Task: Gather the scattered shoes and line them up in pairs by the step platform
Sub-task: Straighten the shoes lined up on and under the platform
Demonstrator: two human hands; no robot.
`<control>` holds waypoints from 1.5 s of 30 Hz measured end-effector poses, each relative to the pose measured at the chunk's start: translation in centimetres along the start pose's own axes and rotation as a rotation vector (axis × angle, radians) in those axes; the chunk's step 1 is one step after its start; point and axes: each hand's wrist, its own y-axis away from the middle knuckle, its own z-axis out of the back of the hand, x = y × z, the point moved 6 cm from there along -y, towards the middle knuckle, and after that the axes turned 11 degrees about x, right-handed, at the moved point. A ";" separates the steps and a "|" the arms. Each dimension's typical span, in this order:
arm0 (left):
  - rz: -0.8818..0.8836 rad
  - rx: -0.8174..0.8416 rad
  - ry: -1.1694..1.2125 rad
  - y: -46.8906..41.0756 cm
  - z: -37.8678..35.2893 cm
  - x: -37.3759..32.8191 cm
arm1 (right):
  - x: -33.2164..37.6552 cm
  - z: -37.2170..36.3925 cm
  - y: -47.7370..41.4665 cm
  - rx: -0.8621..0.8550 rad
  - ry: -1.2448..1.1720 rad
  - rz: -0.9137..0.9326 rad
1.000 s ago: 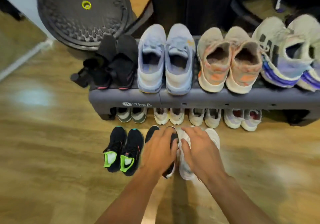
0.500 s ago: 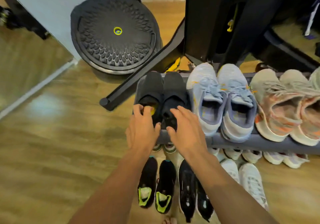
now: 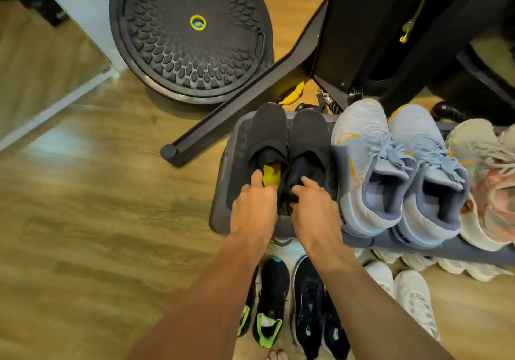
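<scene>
My left hand and right hand each grip one heel of the black shoes, toes toward the far edge of the step platform

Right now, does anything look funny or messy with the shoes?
Mostly tidy pairs. One oddity: a yellow piece, perhaps an insole, bunches up inside the left black shoe on the step platform, where the left hand grips its heel. The right black shoe shows none.
</scene>
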 end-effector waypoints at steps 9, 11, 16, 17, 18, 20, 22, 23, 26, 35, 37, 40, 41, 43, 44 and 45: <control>0.032 0.116 0.020 1.0 1.2 -0.3 | 0.3 0.6 2.2 0.021 -0.024 0.037; 0.034 0.011 0.005 2.4 2.7 -1.1 | -0.5 1.5 4.4 -0.065 -0.064 0.105; -0.119 -0.176 -0.014 5.5 4.6 -7.0 | -6.2 5.4 9.1 -0.320 -0.005 0.138; -0.122 -0.152 -0.071 5.5 4.2 -8.2 | -7.7 6.0 9.5 -0.329 0.031 0.107; -0.092 -0.128 -0.139 5.5 3.7 -9.1 | -9.1 6.5 9.6 -0.327 0.065 0.070; 0.031 -0.098 -0.200 5.3 3.5 -9.9 | -11.5 7.5 9.5 -0.324 0.105 -0.002; 0.055 -0.126 -0.156 5.4 3.7 -11.3 | -13.6 8.2 9.3 -0.325 0.120 -0.062; -0.011 -0.144 -0.122 5.6 3.5 -12.7 | -14.6 8.4 9.1 -0.312 0.132 -0.093; -0.227 0.008 0.001 5.9 1.0 -17.4 | -17.4 8.4 8.4 -0.194 0.134 -0.128; -0.135 0.133 0.002 4.4 -2.8 -20.0 | -19.3 7.8 7.2 -0.007 0.171 -0.011; -0.147 0.139 0.026 4.4 -3.2 -19.9 | -19.7 7.6 7.3 0.005 0.186 -0.013; -0.143 0.140 0.071 4.2 -3.7 -20.0 | -19.7 7.5 7.4 -0.008 0.172 -0.017; -0.146 0.146 0.078 4.2 -3.9 -20.2 | -19.7 7.4 7.4 -0.016 0.173 -0.018; -0.145 0.165 0.088 4.2 -4.3 -20.6 | -19.7 7.3 7.3 -0.016 0.191 -0.006; -0.130 0.172 0.079 4.4 -4.3 -20.6 | -19.8 7.3 7.3 -0.007 0.200 0.009; -0.100 0.173 0.053 4.6 -4.2 -20.6 | -19.8 7.3 7.3 0.002 0.200 0.034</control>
